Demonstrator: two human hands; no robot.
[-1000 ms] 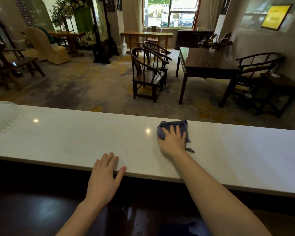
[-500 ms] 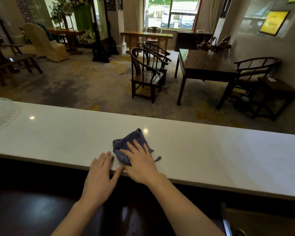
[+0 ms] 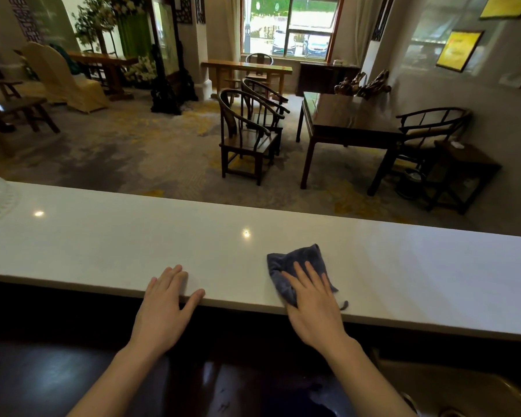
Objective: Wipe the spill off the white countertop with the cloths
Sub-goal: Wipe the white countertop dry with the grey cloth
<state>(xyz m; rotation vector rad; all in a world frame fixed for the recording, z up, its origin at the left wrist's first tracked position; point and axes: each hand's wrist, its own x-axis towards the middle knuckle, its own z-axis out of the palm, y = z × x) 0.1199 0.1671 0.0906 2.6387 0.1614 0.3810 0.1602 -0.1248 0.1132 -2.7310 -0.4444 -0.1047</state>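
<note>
Rightward along the white countertop (image 3: 103,245) since half a second ago, the right hand (image 3: 313,302) presses its spread, flat fingers on the dark blue cloth (image 3: 298,260) near the front edge; the left hand (image 3: 166,305) rests open on that edge, apart.

There is just one camera, worn on the person's head. It looks forward and down, from close above the near edge of the white countertop (image 3: 103,245). Both hands (image 3: 163,308) sit low in the picture. Past the counter it sees far into a room, maybe bent by the wide lens.
</note>
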